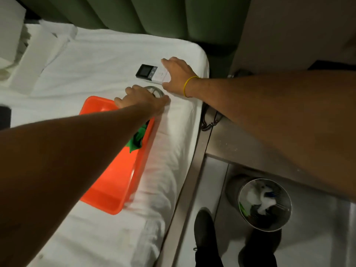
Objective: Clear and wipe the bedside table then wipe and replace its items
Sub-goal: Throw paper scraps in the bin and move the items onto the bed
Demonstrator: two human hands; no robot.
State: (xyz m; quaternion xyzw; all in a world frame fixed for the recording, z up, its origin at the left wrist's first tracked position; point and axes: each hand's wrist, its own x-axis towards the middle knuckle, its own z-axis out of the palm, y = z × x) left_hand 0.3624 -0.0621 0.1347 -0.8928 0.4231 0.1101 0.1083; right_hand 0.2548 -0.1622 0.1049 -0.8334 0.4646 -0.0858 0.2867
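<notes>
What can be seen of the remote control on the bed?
The remote control is a slim white plastic bar with a black end holding a small dark screen and a round button beside it. It lies flat on the white bedsheet, screen end pointing left. The right hand covers and touches its other end.

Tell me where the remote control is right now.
The remote control lies on the white bed sheet near the bed's right edge, its white end under the right hand, just beyond the glass and orange tray.
</notes>
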